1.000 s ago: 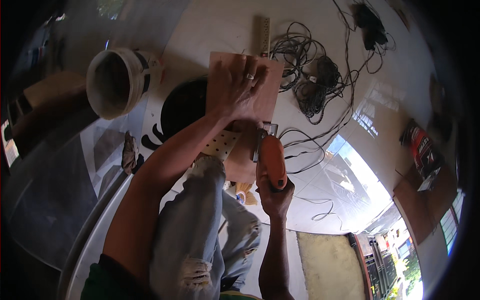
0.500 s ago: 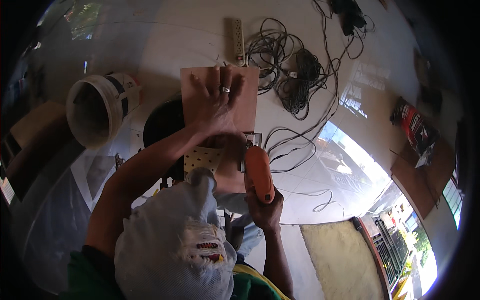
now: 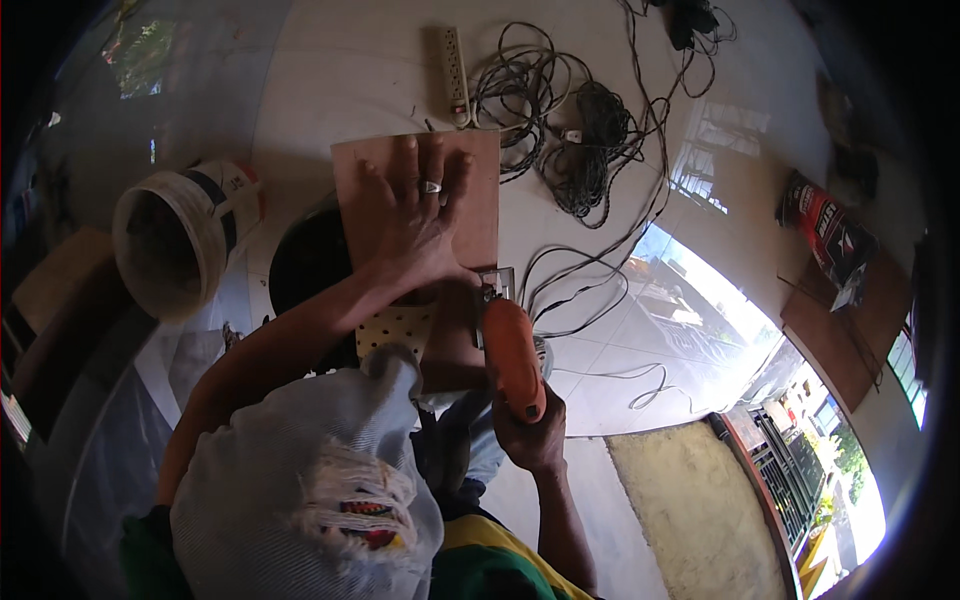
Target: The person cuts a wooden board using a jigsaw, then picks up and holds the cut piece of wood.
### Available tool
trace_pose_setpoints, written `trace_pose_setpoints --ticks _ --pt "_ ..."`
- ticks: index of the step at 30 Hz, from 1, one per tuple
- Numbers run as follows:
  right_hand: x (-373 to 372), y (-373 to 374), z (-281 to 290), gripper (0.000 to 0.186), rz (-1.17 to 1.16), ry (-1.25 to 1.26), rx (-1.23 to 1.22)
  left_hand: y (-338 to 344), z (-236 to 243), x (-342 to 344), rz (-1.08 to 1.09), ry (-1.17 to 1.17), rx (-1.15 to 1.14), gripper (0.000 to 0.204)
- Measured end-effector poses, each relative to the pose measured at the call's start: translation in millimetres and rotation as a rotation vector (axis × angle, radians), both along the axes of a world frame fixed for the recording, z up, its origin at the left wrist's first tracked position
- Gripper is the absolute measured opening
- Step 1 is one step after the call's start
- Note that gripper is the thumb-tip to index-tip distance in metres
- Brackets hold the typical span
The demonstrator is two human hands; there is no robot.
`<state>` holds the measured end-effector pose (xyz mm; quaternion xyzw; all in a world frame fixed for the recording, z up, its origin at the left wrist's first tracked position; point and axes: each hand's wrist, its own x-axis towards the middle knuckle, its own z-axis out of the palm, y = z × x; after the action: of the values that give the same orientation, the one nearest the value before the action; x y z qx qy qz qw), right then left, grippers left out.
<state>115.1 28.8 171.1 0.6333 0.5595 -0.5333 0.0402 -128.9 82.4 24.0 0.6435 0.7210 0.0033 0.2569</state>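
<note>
My left hand (image 3: 415, 225), with a ring, lies with fingers spread on a reddish-brown board (image 3: 478, 200). My right hand (image 3: 530, 430) grips an orange power saw (image 3: 512, 350), whose metal shoe sits at the board's right edge beside my left thumb. A dotted cream surface (image 3: 385, 330) shows below the board, and a round black object (image 3: 300, 265) is partly hidden behind it. My raised knee (image 3: 290, 470) in torn grey jeans is close below the board. The saw's blade is hidden.
A whitish bucket (image 3: 165, 245) lies at left. A power strip (image 3: 454, 70) and tangled cords (image 3: 600, 150) are on the tiled floor (image 3: 350, 60) beyond the board. A red-and-black package (image 3: 825, 225) rests on brown boards (image 3: 840, 330) at right. Bright doorway at lower right.
The view has shifted, so board, saw and hands appear farther left. My torn-jeans knee now fills more of the lower frame. Both hands keep their hold on board and saw.
</note>
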Motion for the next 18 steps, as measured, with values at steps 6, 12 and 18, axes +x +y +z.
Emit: trace_pose_setpoints --ticks 6,12,18 --pt "0.9 2.8 1.9 0.032 0.016 0.0 -0.015 -7.5 -15.1 -2.8 0.005 -0.047 0.103 0.163" --pt "1.8 5.3 0.7 0.03 0.118 0.015 0.042 -9.0 -22.8 -1.9 0.014 -0.056 0.158 0.161" --pt "6.4 7.2 -1.6 0.03 0.123 0.048 0.036 -10.0 -25.4 -2.2 0.031 -0.069 0.208 0.159"
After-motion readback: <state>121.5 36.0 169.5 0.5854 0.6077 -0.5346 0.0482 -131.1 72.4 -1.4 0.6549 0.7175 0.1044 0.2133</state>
